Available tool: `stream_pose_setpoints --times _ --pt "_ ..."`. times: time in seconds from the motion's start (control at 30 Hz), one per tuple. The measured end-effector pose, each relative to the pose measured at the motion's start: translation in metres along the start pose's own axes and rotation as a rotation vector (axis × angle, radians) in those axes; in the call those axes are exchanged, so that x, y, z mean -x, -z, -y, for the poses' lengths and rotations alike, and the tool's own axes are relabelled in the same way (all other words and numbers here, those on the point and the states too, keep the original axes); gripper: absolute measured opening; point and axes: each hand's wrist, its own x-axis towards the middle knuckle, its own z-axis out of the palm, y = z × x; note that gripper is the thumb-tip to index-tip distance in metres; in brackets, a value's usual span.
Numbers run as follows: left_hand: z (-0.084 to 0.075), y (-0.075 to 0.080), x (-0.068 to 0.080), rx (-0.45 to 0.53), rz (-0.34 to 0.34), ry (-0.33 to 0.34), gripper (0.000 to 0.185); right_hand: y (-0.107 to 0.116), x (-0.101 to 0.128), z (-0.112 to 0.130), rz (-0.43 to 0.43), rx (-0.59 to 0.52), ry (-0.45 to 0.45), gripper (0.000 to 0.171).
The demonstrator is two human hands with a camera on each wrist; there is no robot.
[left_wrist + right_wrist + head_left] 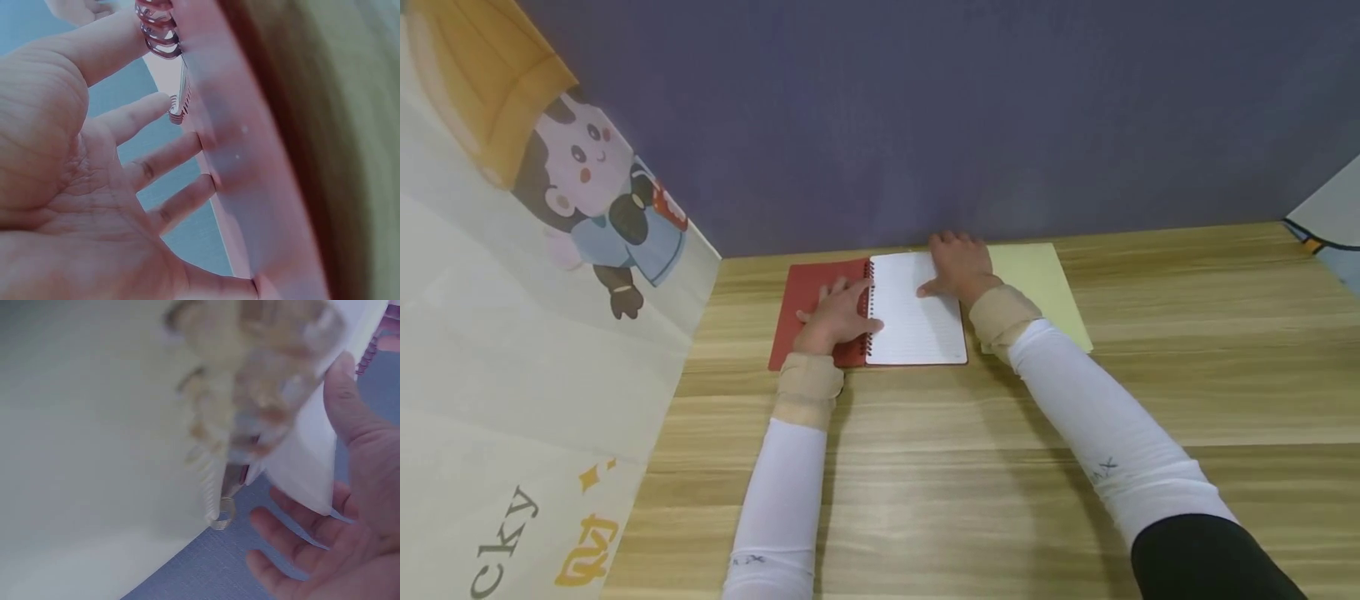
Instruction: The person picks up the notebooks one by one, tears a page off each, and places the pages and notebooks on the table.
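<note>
A spiral notebook lies open near the table's far edge, its red cover [805, 292] folded out to the left and a white lined page [917, 321] on the right. My left hand [838, 312] lies flat across the red cover and the spiral binding [869, 312], fingers spread. In the left wrist view the fingers [175, 156] touch the red cover [250, 187] below the coil [159, 31]. My right hand [958, 267] presses flat on the page's upper right corner. The right wrist view shows this hand [331, 525] with straight fingers at the white page [306, 456].
A pale yellow sheet [1045, 279] lies under and to the right of the notebook. The wooden table [970, 467] runs up to a purple back wall [925, 108]. A cartoon-printed panel [535, 292] bounds the left side, and another panel [1330, 217] the far right.
</note>
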Motion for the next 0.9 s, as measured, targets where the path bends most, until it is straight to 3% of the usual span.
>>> stream_pose_setpoints --times 0.17,0.37,0.43,0.53,0.6,0.67,0.9 --pt "0.0 0.001 0.0 0.011 -0.001 0.004 0.084 0.004 0.004 0.003 -0.04 -0.071 -0.033 0.09" --pt "0.001 0.002 0.001 0.011 0.006 0.004 0.085 0.008 0.019 0.004 -0.008 -0.438 -0.135 0.09" --pt "0.003 0.001 0.0 0.007 0.009 0.004 0.085 0.009 0.025 0.003 0.012 -0.528 -0.12 0.081" --pt "0.004 0.001 -0.001 0.002 0.002 0.003 0.086 0.008 0.034 0.001 0.068 -0.604 -0.09 0.054" --pt "0.004 0.001 -0.001 -0.004 -0.004 0.001 0.084 0.009 0.04 -0.001 0.102 -0.618 -0.075 0.036" --pt "0.004 0.001 -0.001 -0.01 -0.007 -0.006 0.077 0.009 0.046 -0.004 0.131 -0.625 -0.077 0.031" --pt "0.006 0.001 -0.003 -0.054 0.002 -0.018 0.057 0.005 0.064 -0.009 0.17 -0.585 -0.032 0.036"
